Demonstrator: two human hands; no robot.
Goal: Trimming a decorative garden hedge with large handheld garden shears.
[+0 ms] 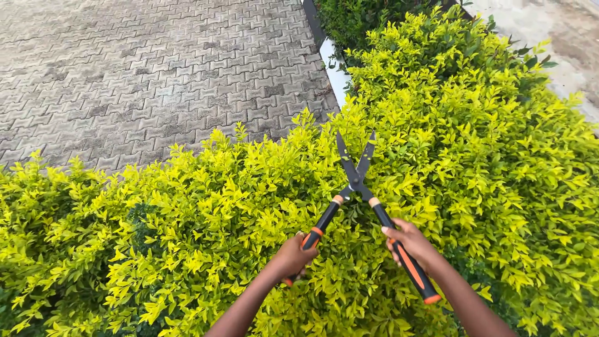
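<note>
The left hand (293, 257) is clamped around one black-and-orange handle of the shears (355, 182), and the right hand (413, 244) has its fingers wrapped around the other. The blades stand slightly apart, pointing toward twelve o'clock over the top of the yellow-green hedge (206, 212). Open paving (156, 68) lies beyond the hedge's edge from nine to twelve o'clock, a white curb (336, 70) runs up at twelve, and leaves crowd in from three to six.
</note>
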